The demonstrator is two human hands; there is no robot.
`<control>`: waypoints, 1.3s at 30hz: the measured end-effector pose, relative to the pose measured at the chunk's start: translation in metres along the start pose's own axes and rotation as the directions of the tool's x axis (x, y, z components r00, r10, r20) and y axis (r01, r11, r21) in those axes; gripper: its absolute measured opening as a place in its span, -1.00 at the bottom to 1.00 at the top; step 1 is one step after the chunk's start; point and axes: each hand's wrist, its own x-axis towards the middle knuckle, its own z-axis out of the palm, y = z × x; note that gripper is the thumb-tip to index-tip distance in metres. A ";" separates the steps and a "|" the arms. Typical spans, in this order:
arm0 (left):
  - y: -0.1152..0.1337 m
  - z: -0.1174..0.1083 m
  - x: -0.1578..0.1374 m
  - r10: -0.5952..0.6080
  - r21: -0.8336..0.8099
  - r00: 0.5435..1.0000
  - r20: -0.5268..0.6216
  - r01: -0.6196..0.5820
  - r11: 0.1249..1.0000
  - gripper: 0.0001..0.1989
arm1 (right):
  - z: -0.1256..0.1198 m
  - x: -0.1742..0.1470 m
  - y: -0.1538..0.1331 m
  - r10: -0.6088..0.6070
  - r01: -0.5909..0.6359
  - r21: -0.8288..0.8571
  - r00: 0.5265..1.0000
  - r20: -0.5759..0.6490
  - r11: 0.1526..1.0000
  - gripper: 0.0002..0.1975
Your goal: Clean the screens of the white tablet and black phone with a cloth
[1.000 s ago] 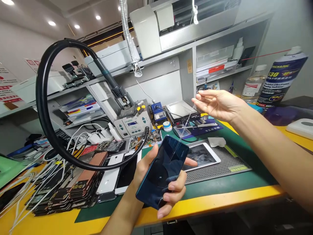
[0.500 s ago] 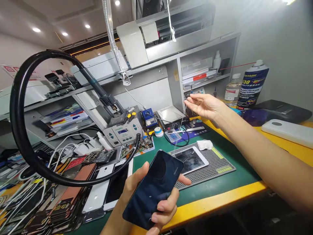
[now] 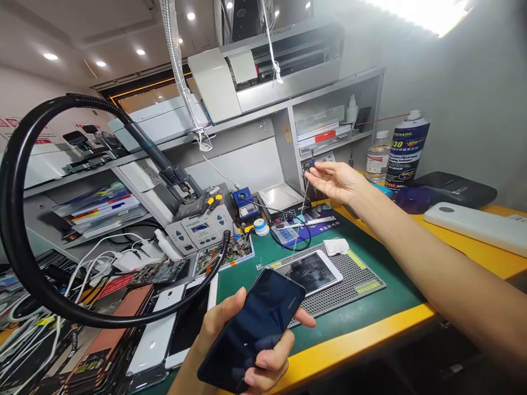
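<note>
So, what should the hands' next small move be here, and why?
Probably lift the right hand slightly: it pinches a thin clear strand trailing down toward the top end of the phone, and whether the two touch is too faint to tell. The left hand holds the phone.

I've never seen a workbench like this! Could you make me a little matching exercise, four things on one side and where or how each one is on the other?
Things:
1. Dark phone
2. White-framed tablet with streaked screen
3. Spray can
4. Right hand

Places and states:
A. Lying on the grey perforated mat
B. Raised, pinching a thin clear strand
C. Held in the left hand
D. Standing beside the clear bottle

Right pairs: 1-C, 2-A, 3-D, 4-B.
</note>
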 end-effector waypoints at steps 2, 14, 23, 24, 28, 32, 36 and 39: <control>0.001 -0.002 0.000 -0.021 -0.001 1.000 0.015 0.021 1.000 -0.06 | -0.001 0.001 0.000 -0.002 0.002 -0.004 1.000 0.000 1.000 -0.84; 0.002 -0.001 -0.005 -0.079 0.091 0.993 -0.091 0.087 0.992 -0.07 | -0.007 0.002 0.000 0.019 -0.019 -0.068 1.000 0.005 0.998 -0.92; 0.015 -0.004 -0.013 0.222 0.602 0.928 -0.300 0.003 0.799 -0.18 | -0.003 -0.034 -0.024 -0.072 0.125 -0.327 0.983 0.168 0.937 -0.81; 0.017 -0.002 -0.014 0.293 0.699 0.894 -0.340 0.031 0.715 -0.21 | -0.002 -0.043 -0.028 -0.092 0.160 -0.364 0.976 0.199 0.917 -0.81; 0.020 0.004 -0.015 0.571 0.915 0.717 -0.399 0.270 0.300 -0.22 | 0.000 -0.080 -0.041 -0.063 0.313 -0.699 0.931 0.359 0.643 -0.72; 0.018 0.005 -0.011 0.725 0.868 0.633 -0.271 0.487 -0.101 -0.20 | 0.004 -0.107 -0.046 0.166 0.514 -0.852 0.835 0.524 0.104 -0.37; 0.014 0.004 -0.006 0.722 0.832 0.678 -0.141 0.476 -0.285 -0.21 | 0.019 -0.126 -0.035 0.440 0.556 -0.829 0.734 0.518 0.048 -0.23; 0.012 0.004 -0.005 0.707 0.818 0.699 -0.107 0.466 -0.337 -0.18 | 0.030 -0.128 -0.021 0.634 0.571 -0.816 0.600 0.488 0.087 -0.24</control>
